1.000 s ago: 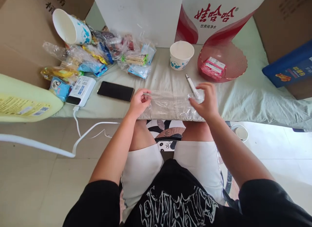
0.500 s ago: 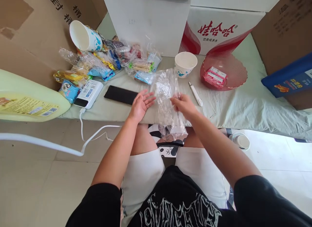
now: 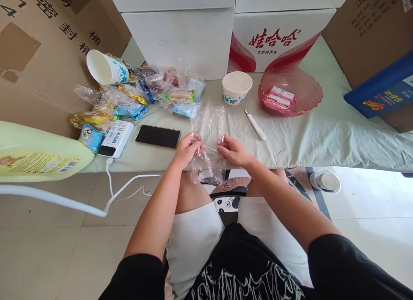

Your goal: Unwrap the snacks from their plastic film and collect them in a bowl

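head cam: l hand [image 3: 188, 150], spread & off the clear plastic bag [image 3: 209, 121] half a sec earlier, had pinched its l side; r hand [image 3: 235, 151] pinched the r, so bag prob. steadier. its near end overhung the table [image 3: 325, 141] edge. smartphone [image 3: 158, 136] l, white cutter [image 3: 255, 125] r, paper cup [image 3: 237, 96] beyond; none blocked hands.

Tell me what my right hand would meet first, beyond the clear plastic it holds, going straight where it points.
Probably your left hand, just across the clear plastic from your right hand, though depth is unclear.
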A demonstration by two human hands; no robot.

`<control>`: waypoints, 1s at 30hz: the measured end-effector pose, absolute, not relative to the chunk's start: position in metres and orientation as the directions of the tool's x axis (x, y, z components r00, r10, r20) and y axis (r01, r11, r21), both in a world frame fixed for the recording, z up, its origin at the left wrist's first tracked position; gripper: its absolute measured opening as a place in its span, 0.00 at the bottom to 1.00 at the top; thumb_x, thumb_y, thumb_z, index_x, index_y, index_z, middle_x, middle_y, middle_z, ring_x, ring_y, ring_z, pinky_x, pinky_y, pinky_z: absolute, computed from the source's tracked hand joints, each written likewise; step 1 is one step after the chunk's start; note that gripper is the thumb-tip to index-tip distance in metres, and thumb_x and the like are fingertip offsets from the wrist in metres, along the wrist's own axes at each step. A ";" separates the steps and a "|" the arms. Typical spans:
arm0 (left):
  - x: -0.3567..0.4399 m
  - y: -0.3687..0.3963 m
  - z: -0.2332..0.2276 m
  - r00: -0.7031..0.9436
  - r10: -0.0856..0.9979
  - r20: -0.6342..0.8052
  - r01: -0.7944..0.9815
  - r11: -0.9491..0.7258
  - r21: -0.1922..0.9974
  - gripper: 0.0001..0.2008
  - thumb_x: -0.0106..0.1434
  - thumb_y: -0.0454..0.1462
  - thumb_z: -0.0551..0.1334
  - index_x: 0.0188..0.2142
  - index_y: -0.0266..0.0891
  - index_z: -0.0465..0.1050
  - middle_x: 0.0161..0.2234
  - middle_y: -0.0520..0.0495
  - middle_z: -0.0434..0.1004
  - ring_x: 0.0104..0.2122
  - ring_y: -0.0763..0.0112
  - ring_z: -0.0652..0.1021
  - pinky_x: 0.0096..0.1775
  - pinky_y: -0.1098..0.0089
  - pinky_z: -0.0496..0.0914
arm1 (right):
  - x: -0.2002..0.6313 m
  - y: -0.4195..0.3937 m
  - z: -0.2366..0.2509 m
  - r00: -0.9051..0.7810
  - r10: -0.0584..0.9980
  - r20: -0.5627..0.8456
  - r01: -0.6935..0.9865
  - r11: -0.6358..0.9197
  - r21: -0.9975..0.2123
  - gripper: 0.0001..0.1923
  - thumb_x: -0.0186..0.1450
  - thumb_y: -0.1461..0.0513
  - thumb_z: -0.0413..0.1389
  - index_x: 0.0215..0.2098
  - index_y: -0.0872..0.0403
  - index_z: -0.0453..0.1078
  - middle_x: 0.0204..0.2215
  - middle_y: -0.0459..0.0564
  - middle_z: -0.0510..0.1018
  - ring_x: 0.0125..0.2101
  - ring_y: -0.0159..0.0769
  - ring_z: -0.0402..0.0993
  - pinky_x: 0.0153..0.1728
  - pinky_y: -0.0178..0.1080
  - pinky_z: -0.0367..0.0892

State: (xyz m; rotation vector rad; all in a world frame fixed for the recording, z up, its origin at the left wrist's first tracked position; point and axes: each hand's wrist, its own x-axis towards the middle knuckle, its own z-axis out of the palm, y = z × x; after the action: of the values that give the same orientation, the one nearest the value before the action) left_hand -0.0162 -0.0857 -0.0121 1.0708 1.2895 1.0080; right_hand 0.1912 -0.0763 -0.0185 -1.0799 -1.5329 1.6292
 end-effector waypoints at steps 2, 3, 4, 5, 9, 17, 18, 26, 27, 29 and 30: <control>-0.017 -0.086 -0.011 0.054 0.971 -0.234 0.031 0.233 0.972 0.12 0.56 0.43 0.66 0.37 0.42 0.67 0.18 0.57 0.74 0.15 0.72 0.74 0.19 0.75 0.63 | 0.202 -0.073 -0.024 -0.456 0.883 -0.110 -0.036 -0.142 -0.989 0.17 0.59 0.50 0.62 0.38 0.48 0.63 0.27 0.40 0.74 0.21 0.28 0.65 0.26 0.36 0.62; -0.019 -0.086 -0.011 0.070 0.969 -0.237 0.038 0.235 0.971 0.13 0.57 0.44 0.65 0.38 0.42 0.67 0.17 0.58 0.72 0.14 0.73 0.73 0.18 0.75 0.62 | 0.207 -0.072 -0.027 -0.425 0.900 -0.099 -0.087 -0.150 -0.985 0.17 0.59 0.50 0.62 0.38 0.48 0.63 0.28 0.40 0.74 0.22 0.28 0.65 0.26 0.36 0.62; -0.020 -0.086 -0.011 0.085 0.968 -0.236 0.041 0.234 0.971 0.14 0.57 0.44 0.65 0.38 0.43 0.67 0.16 0.59 0.71 0.14 0.73 0.72 0.18 0.76 0.61 | 0.210 -0.070 -0.030 -0.381 0.920 -0.090 -0.136 -0.152 -0.979 0.17 0.60 0.50 0.63 0.38 0.48 0.63 0.28 0.41 0.74 0.23 0.28 0.65 0.26 0.35 0.62; -0.021 -0.086 -0.011 0.097 0.968 -0.232 0.037 0.230 0.973 0.14 0.56 0.45 0.65 0.38 0.42 0.66 0.17 0.59 0.70 0.14 0.74 0.72 0.18 0.76 0.61 | 0.212 -0.069 -0.032 -0.335 0.939 -0.081 -0.181 -0.149 -0.972 0.17 0.60 0.50 0.63 0.38 0.48 0.63 0.29 0.41 0.73 0.23 0.28 0.66 0.27 0.35 0.62; -0.023 -0.084 -0.014 0.098 0.973 -0.207 -0.032 0.211 0.977 0.17 0.55 0.48 0.66 0.38 0.41 0.67 0.23 0.55 0.74 0.21 0.74 0.76 0.23 0.76 0.68 | 0.213 -0.068 -0.038 -0.252 0.966 -0.062 -0.187 -0.111 -0.976 0.15 0.59 0.51 0.62 0.34 0.48 0.64 0.26 0.41 0.70 0.25 0.30 0.66 0.29 0.36 0.62; -0.013 -0.083 -0.016 0.094 0.978 -0.184 0.010 0.184 0.983 0.40 0.49 0.41 0.73 0.59 0.45 0.60 0.52 0.40 0.79 0.36 0.70 0.81 0.29 0.74 0.71 | 0.210 -0.073 -0.032 -0.300 0.949 0.099 0.059 0.123 -0.991 0.07 0.60 0.60 0.54 0.24 0.51 0.68 0.34 0.48 0.72 0.33 0.33 0.68 0.35 0.39 0.65; -0.012 -0.083 -0.016 0.111 0.972 -0.207 0.044 0.203 0.978 0.39 0.50 0.41 0.73 0.59 0.44 0.60 0.48 0.42 0.81 0.33 0.70 0.81 0.29 0.74 0.70 | 0.210 -0.073 -0.033 -0.296 0.950 0.098 0.065 0.122 -0.990 0.07 0.59 0.61 0.54 0.24 0.51 0.68 0.36 0.49 0.72 0.34 0.34 0.68 0.35 0.39 0.65; -0.015 -0.084 -0.011 0.175 0.955 -0.240 0.106 0.224 0.969 0.32 0.49 0.38 0.72 0.53 0.40 0.66 0.35 0.48 0.83 0.31 0.68 0.82 0.35 0.71 0.72 | 0.212 -0.071 -0.038 -0.238 0.969 0.067 0.042 0.079 -0.996 0.08 0.54 0.65 0.51 0.20 0.52 0.70 0.40 0.49 0.72 0.42 0.36 0.69 0.49 0.43 0.64; -0.015 -0.083 -0.010 0.196 0.951 -0.238 0.106 0.221 0.970 0.32 0.49 0.38 0.72 0.53 0.40 0.67 0.34 0.49 0.83 0.31 0.68 0.82 0.34 0.71 0.72 | 0.212 -0.072 -0.038 -0.240 0.969 0.058 0.039 0.070 -0.997 0.08 0.53 0.66 0.50 0.20 0.52 0.70 0.41 0.49 0.72 0.42 0.36 0.69 0.49 0.43 0.64; -0.017 -0.083 -0.009 0.232 0.945 -0.229 0.115 0.207 0.972 0.29 0.51 0.39 0.71 0.53 0.41 0.69 0.32 0.50 0.82 0.30 0.68 0.82 0.32 0.72 0.71 | 0.213 -0.072 -0.036 -0.252 0.967 0.041 0.037 0.052 -0.998 0.08 0.51 0.66 0.50 0.19 0.53 0.70 0.42 0.50 0.71 0.43 0.36 0.69 0.49 0.43 0.63; -0.018 -0.083 -0.009 0.243 0.945 -0.219 0.122 0.195 0.973 0.26 0.52 0.40 0.71 0.50 0.41 0.71 0.31 0.51 0.82 0.30 0.68 0.81 0.31 0.72 0.70 | 0.213 -0.072 -0.035 -0.256 0.966 0.033 0.036 0.044 -0.998 0.08 0.51 0.66 0.50 0.19 0.53 0.70 0.43 0.50 0.71 0.43 0.36 0.68 0.49 0.43 0.63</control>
State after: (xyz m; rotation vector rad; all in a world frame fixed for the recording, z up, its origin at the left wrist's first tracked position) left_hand -0.0176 -0.0830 -0.0090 1.2318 1.1777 0.8206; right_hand 0.2132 -0.0721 -0.0351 -1.0772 -1.4466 1.3468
